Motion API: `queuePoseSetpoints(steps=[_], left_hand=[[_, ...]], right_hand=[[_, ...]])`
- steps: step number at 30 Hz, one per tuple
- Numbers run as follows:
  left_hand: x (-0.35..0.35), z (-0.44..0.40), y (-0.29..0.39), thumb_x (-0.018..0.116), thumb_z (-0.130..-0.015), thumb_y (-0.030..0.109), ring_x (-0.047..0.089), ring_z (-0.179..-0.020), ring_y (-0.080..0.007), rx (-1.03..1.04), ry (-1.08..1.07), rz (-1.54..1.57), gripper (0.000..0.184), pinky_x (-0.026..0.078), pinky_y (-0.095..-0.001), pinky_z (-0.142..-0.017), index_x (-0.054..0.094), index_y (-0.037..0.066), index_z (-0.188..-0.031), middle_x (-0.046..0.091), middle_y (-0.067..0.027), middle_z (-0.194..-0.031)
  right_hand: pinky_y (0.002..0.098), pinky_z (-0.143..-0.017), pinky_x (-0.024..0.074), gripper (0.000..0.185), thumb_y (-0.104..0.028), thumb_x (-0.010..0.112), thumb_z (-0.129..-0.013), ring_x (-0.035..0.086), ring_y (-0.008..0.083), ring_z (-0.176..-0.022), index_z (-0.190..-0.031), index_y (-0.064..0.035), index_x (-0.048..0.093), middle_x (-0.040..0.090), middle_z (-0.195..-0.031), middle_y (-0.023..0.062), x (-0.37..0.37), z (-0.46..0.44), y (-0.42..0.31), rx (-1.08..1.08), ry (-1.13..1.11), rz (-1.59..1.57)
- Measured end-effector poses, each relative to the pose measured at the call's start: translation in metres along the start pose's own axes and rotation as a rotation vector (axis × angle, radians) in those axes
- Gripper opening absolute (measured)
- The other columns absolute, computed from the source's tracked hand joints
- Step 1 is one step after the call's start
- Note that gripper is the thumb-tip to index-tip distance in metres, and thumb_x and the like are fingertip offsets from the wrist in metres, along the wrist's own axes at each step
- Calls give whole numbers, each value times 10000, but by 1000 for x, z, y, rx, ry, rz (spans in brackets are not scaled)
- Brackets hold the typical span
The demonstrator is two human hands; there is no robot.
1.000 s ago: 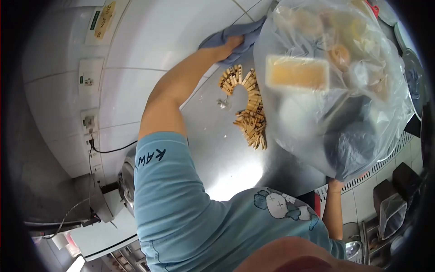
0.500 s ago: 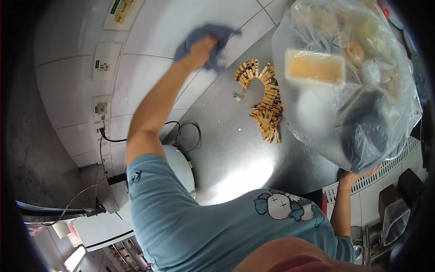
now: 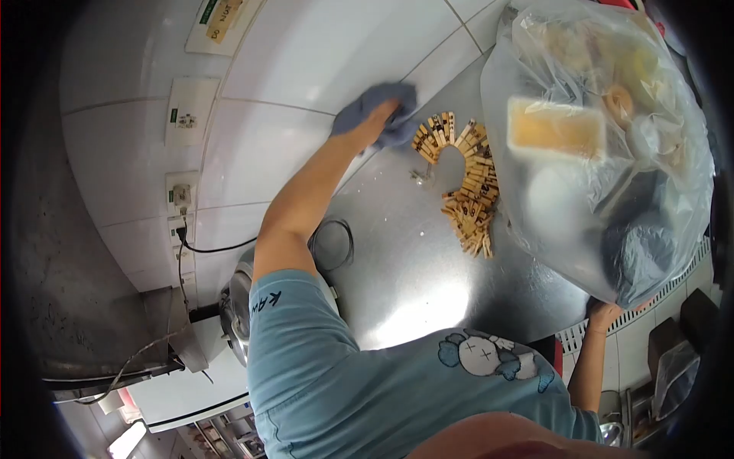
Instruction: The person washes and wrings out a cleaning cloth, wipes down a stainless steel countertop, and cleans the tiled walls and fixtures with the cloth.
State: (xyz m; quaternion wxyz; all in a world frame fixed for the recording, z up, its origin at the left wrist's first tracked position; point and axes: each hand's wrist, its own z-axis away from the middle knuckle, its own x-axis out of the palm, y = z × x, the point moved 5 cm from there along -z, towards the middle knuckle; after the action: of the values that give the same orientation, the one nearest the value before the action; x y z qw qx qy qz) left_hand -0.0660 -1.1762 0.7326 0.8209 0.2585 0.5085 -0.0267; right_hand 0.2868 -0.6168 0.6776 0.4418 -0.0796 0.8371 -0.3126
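Note:
My left hand [image 3: 379, 116] is closed on a bunched blue-grey cloth [image 3: 359, 112], which presses against the white tiled wall just above the steel counter. At the near lower edge of a large clear plastic bag [image 3: 550, 199], my right hand [image 3: 606, 312] grips the plastic, its fingers partly hidden. Inside that bag are a container with yellow contents [image 3: 556, 130], a round white thing and a dark bundle. Wooden clothespins [image 3: 475, 172] with dark markings lie in a curved row between the cloth and the bag, ending in a heap.
Sockets and a plugged-in black cable [image 3: 218, 250] are on the tiled wall [image 3: 283, 153] at left. A coiled cable [image 3: 333, 245] lies on the steel counter [image 3: 390, 222]. A rounded appliance [image 3: 238, 306] stands by my left arm. A slotted grate [image 3: 573, 336] runs along the right.
My left hand has moved the cloth down and to the right along the wall, closer to the counter. The whole view has shifted slightly; my right hand stays at the bag.

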Motion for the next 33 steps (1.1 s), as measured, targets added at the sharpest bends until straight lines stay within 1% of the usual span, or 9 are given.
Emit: queuePoseSetpoints(steps=[3, 5, 9, 10, 11, 14, 20, 28, 33], left_hand=[[9, 112, -3, 314, -1014, 441, 408, -1364, -311, -693, -78, 448, 537, 364, -421, -1098, 458, 150, -1443, 474, -111, -1467], [18, 177, -118, 443, -988, 307, 398, -1371, -333, -273, 23, -152, 489, 320, -403, -1136, 462, 75, -1419, 475, -162, -1448], [-81, 232, -20, 623, -868, 274, 485, -1222, -398, -776, 212, -918, 411, 337, -529, -1092, 597, -12, -1163, 562, -249, -1244], [-104, 216, 9, 642, -853, 294, 507, -1161, -393, -743, 86, -1180, 366, 367, -546, -1051, 631, 13, -1086, 597, -230, -1166], [-113, 218, 28, 647, -831, 268, 494, -1114, -429, -462, 477, -1291, 304, 376, -556, -1020, 635, 0, -973, 615, -235, -993], [-127, 209, 93, 662, -721, 33, 500, -1117, -432, -119, 1048, -1050, 299, 427, -522, -986, 574, -16, -1002, 574, -206, -1129], [-64, 251, 75, 666, -727, -16, 514, -1118, -411, -360, 955, -743, 362, 458, -463, -927, 553, -25, -1071, 543, -209, -1196], [47, 284, 96, 601, -851, 383, 665, -886, -399, -757, 494, -272, 397, 528, -470, -773, 659, 57, -1070, 688, -199, -925], [128, 259, 132, 617, -925, 349, 626, -930, -364, -455, 494, 69, 392, 509, -439, -829, 644, 9, -1119, 641, -175, -1109]], right_hand=[[525, -1173, 73, 884, -608, 328, -993, 30, 426, -1454, -1515, 53, 59, -24, -1565, 290, -5, -10, -3, -26, -4, 35], [526, -1173, 73, 880, -601, 326, -997, 37, 429, -1452, -1511, 60, 59, -29, -1564, 292, -6, -10, 1, -24, -14, 42], [540, -1170, 83, 876, -593, 313, -1002, 77, 449, -1439, -1494, 89, 68, 2, -1555, 305, -4, -12, 1, -91, -44, 65], [548, -1168, 95, 875, -592, 307, -1002, 97, 456, -1432, -1488, 98, 74, 32, -1548, 312, -6, -14, -3, -154, -33, 81], [569, -1160, 122, 855, -576, 312, -1004, 136, 464, -1420, -1480, 98, 90, 94, -1530, 326, -3, -11, -1, -142, 20, 55], [590, -1159, 111, 778, -561, 317, -1001, 171, 467, -1409, -1407, 102, 275, 254, -1480, 335, -4, -13, 1, -151, 47, -11], [585, -1138, 95, 721, -531, 349, -1005, 192, 465, -1383, -1316, 118, 384, 335, -1439, 305, -2, -14, -1, -114, 25, -42], [603, -1123, 105, 703, -552, 372, -989, 151, 467, -1406, -1329, 62, 420, 290, -1489, 272, -5, -10, -3, -137, 96, 4], [606, -1135, 81, 682, -535, 404, -985, 114, 460, -1421, -1343, 45, 418, 269, -1511, 257, -6, -9, -4, -115, 93, -8]])
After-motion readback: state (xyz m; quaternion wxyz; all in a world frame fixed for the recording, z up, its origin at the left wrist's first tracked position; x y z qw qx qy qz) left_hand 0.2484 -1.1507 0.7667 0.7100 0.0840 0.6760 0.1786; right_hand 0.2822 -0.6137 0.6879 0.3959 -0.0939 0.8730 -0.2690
